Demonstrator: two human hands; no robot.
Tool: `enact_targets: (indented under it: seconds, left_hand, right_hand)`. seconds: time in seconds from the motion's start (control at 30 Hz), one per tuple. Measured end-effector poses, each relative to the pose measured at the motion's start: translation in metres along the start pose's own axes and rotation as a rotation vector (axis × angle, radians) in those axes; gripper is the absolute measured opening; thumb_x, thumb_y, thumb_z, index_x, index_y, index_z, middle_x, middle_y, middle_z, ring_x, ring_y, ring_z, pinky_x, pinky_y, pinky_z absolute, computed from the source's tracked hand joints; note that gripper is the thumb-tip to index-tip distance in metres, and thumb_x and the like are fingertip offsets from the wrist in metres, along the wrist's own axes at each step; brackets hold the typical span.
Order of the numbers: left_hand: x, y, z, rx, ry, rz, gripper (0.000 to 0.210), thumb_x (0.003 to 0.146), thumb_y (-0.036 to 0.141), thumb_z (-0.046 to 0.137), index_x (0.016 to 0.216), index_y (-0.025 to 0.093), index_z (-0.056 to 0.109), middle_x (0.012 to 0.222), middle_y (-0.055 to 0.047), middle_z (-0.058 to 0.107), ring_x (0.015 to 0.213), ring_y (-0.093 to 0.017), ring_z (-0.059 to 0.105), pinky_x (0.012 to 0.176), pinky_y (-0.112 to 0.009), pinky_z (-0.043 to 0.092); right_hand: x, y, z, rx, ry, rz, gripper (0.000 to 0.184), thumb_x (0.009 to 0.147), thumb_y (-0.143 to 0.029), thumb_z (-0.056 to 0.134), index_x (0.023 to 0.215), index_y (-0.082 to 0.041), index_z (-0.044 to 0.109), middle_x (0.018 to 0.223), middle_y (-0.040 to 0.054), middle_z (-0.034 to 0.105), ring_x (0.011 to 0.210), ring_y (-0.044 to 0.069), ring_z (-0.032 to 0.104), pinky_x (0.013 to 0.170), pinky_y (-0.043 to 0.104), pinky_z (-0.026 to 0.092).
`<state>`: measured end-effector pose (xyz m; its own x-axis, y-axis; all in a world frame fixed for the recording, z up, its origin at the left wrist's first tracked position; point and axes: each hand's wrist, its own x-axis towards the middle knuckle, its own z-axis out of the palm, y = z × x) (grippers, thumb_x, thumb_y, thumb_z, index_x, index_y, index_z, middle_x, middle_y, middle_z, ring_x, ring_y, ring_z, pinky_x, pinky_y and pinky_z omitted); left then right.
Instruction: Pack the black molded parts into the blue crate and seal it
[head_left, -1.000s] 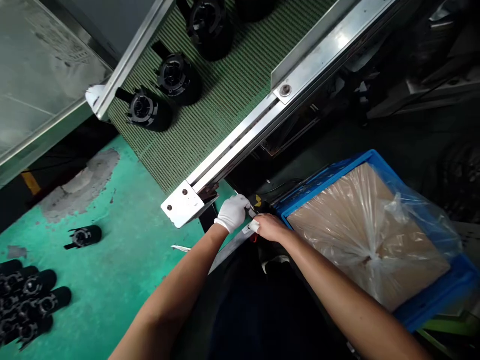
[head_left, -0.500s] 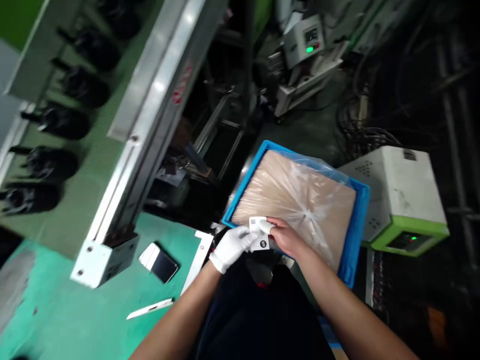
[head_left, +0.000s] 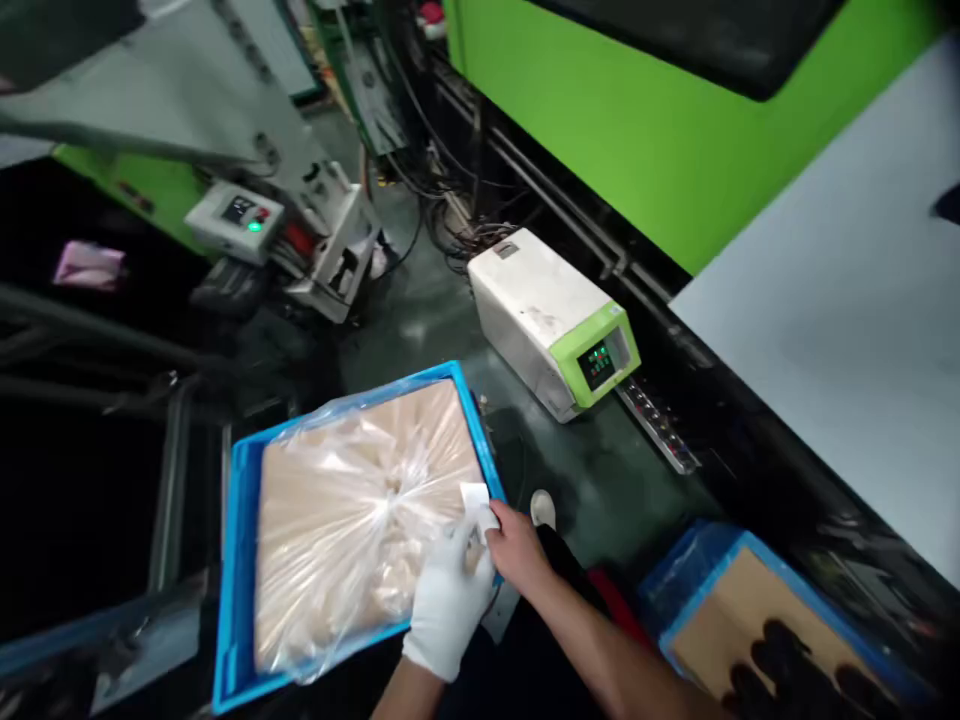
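At the left stands a blue plastic crate (head_left: 238, 560), filled by a brown cardboard sheet wrapped in a clear plastic bag (head_left: 352, 510) that is gathered to a knot near its middle. Over the crate's right edge, close to its far right corner, the white-gloved left hand (head_left: 450, 590) and the bare right hand (head_left: 516, 548) meet on a small white paper label (head_left: 475, 497). Both pinch it between thumb and fingers, the label standing just above the bag. Whether it touches the plastic is hard to tell through the blur. The crate looks packed and closed, while the label appears not yet stuck down. Farther right sits a white-and-green machine box (head_left: 551, 320) on the floor. At the lower right, another blue crate (head_left: 679, 580) holds black moulded parts (head_left: 787, 675) on cardboard.
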<state>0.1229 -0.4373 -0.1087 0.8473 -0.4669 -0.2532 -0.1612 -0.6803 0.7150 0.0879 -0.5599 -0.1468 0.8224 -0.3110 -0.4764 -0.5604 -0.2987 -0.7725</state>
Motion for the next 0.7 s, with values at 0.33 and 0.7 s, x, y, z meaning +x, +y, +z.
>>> enact_targets:
  seconds: [0.33, 0.7]
  left_hand:
    - [0.070, -0.016, 0.105, 0.121, 0.028, -0.224, 0.042, 0.088, 0.047, 0.056, 0.116, 0.017, 0.064, 0.122, -0.016, 0.064, 0.116, -0.033, 0.064, 0.098, -0.054, 0.056]
    - [0.071, -0.027, 0.121, 0.006, 0.079, -0.548, 0.047, 0.083, 0.055, 0.064, 0.114, 0.018, 0.066, 0.131, -0.016, 0.060, 0.116, -0.032, 0.063, 0.084, -0.043, 0.062]
  right_hand:
    - [0.168, 0.106, -0.074, -0.152, -0.019, 0.151, 0.023, 0.098, -0.034, 0.062, 0.113, -0.017, 0.066, 0.119, 0.0074, 0.066, 0.107, 0.023, 0.064, 0.095, 0.047, 0.054]
    - [0.259, 0.095, 0.005, -0.269, -0.299, 0.183, 0.025, 0.098, -0.035, 0.064, 0.112, -0.014, 0.066, 0.114, 0.0081, 0.068, 0.099, 0.022, 0.067, 0.087, 0.043, 0.058]
